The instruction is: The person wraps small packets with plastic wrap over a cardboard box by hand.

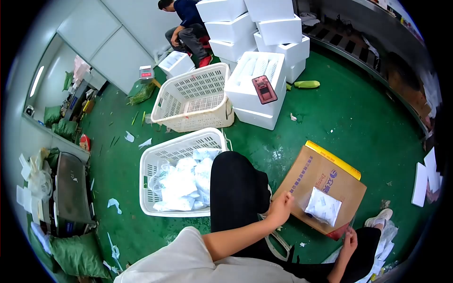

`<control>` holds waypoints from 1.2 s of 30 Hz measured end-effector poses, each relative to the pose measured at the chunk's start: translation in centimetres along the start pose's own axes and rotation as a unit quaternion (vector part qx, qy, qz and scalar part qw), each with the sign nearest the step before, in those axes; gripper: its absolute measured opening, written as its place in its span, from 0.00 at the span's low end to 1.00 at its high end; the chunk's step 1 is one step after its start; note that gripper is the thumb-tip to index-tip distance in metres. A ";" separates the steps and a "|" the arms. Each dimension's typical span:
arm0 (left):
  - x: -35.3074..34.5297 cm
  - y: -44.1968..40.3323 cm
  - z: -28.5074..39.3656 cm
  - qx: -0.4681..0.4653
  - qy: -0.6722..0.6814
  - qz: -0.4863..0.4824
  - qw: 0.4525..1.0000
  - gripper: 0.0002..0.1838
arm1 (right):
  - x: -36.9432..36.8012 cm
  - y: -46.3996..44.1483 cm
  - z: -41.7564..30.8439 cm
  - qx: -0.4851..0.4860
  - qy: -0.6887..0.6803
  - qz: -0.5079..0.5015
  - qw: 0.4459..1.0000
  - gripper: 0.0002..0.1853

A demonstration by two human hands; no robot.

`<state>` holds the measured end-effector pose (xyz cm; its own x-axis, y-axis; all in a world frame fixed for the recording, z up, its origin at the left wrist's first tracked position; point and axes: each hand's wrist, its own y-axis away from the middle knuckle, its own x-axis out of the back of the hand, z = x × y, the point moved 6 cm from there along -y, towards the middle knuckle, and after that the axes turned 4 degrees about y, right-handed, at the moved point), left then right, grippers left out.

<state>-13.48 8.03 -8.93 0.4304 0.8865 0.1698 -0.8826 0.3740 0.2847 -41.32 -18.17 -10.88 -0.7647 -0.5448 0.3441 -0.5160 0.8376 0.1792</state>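
Observation:
A cardboard box (pixel 306 177) with printed lettering lies in front of my knees, a yellow strip (pixel 334 160) along its far edge. On its top rests a white ice-pack-like packet (pixel 323 206). My left hand (pixel 281 207) is closed at the box's left edge, beside the packet; what it pinches is too small to name. At the near right corner, my right hand (pixel 349 239) has its fingers closed by a clear film-like edge and a red patch (pixel 340 231); its hold is unclear. A white basket (pixel 146 188) full of similar packets (pixel 181 181) stands to the left.
An empty white basket (pixel 188 118) stands beyond the full one. White foam boxes (pixel 255 111) are stacked ahead, a phone (pixel 264 89) on the nearest. A person (pixel 188 23) sits behind. A corn cob (pixel 306 84) and scraps lie on the floor; a metal rack runs along the right.

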 end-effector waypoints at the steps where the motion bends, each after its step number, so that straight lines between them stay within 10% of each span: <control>1: -0.3 0.3 1.0 -0.060 -0.065 0.008 0.996 0.09 | -1.6 0.2 -3.7 0.041 -0.026 0.022 0.999 0.10; 3: -5.6 -2.4 -3.6 -0.046 0.030 -0.035 0.998 0.10 | -5.5 -2.3 -4.0 -0.007 -0.071 -0.026 0.997 0.10; 5: -9.3 -3.1 -0.1 0.035 -0.011 -0.057 0.998 0.10 | -11.5 -4.9 -2.1 0.159 0.079 -0.110 0.978 0.19; 7: -13.4 -4.3 -1.9 -0.021 -0.190 -0.090 0.977 0.10 | -16.2 -3.8 -3.6 0.241 0.332 -0.194 0.891 0.27; 10: -14.7 -3.2 -0.8 -0.108 -0.268 -0.212 0.934 0.14 | -16.7 -2.6 -4.3 0.325 0.328 -0.216 0.860 0.33; 13: -14.0 -2.8 -0.2 -0.316 -0.287 -0.119 0.896 0.17 | -16.4 -3.3 -2.8 0.410 0.413 -0.210 0.786 0.35; 16: -12.6 -3.9 -0.6 -0.271 -0.212 -0.227 0.911 0.28 | -16.5 -3.6 -2.1 0.426 0.423 -0.206 0.772 0.31; 21: -10.5 -3.2 1.4 -0.285 -0.215 -0.297 0.886 0.43 | -16.7 -5.8 -2.1 0.386 0.438 -0.237 0.776 0.21; 31: -11.8 -7.6 -0.3 -0.169 -0.020 -0.330 0.929 0.45 | -18.1 -6.8 -4.5 0.363 0.525 -0.196 0.744 0.29; 36: -10.3 -8.4 2.7 -0.104 0.054 -0.334 0.935 0.42 | -17.7 -8.5 -10.5 0.151 0.380 -0.384 0.828 0.38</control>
<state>-9.99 -4.96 -10.50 0.8877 0.4536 -0.0792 -0.4454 0.8895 0.1022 -19.35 -15.23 -8.86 0.2378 -0.6328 0.7369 -0.8978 0.1464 0.4154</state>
